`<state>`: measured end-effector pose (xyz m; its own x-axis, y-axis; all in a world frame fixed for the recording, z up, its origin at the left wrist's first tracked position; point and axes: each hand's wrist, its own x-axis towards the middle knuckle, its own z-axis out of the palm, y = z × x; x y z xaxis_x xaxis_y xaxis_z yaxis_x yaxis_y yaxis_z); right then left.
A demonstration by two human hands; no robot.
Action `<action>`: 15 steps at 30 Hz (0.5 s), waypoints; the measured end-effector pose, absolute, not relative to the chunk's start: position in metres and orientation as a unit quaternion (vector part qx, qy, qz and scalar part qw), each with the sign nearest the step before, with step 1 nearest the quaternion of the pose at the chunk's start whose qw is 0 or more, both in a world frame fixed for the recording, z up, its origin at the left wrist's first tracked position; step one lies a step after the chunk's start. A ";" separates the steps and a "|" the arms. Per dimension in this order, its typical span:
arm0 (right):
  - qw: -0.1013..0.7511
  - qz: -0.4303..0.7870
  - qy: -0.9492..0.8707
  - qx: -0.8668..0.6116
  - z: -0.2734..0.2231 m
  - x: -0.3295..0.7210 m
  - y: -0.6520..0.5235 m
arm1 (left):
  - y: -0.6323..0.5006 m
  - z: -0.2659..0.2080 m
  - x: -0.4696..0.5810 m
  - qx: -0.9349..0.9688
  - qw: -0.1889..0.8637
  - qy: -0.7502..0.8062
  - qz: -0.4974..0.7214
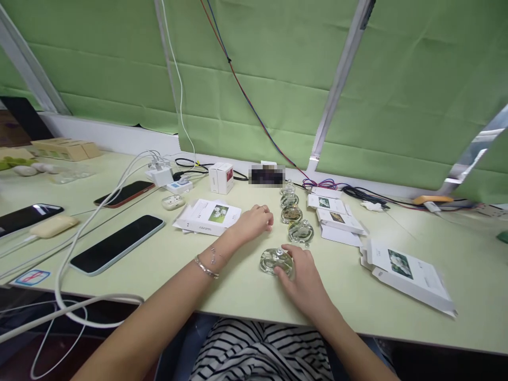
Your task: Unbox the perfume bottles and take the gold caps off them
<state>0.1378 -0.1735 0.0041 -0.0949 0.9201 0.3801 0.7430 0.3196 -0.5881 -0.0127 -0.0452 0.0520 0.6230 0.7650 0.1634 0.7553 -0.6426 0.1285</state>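
Observation:
My right hand (305, 274) has its thumb and fingers around the near side of a clear glass perfume bottle (273, 261), which lies on the table close to the front edge. My left hand (255, 221) rests farther back with its fingers curled in; what is under them, if anything, is hidden. Just left of that hand, partly behind the wrist, is a flat white carton (212, 217) with a flower picture. Beyond the held bottle, several similar glass bottles run back in a row, the closest being a round bottle (300, 231).
Flat white cartons (337, 221) lie right of the row, with another opened carton (410, 272) nearer the right. Leftward are a phone (119, 243), a white charging cable (85, 225) and a power strip (179, 186). A small white box (221, 178) stands at the back.

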 end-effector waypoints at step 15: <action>0.243 -0.022 -0.701 -0.670 0.124 0.138 0.017 | 0.063 0.040 -0.009 0.848 0.112 0.517 -0.038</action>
<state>0.1379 0.0173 0.1241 0.0161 0.9289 0.3700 0.9500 0.1012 -0.2954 -0.0090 0.0633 0.0404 0.4626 0.8682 -0.1796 0.8851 -0.4405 0.1506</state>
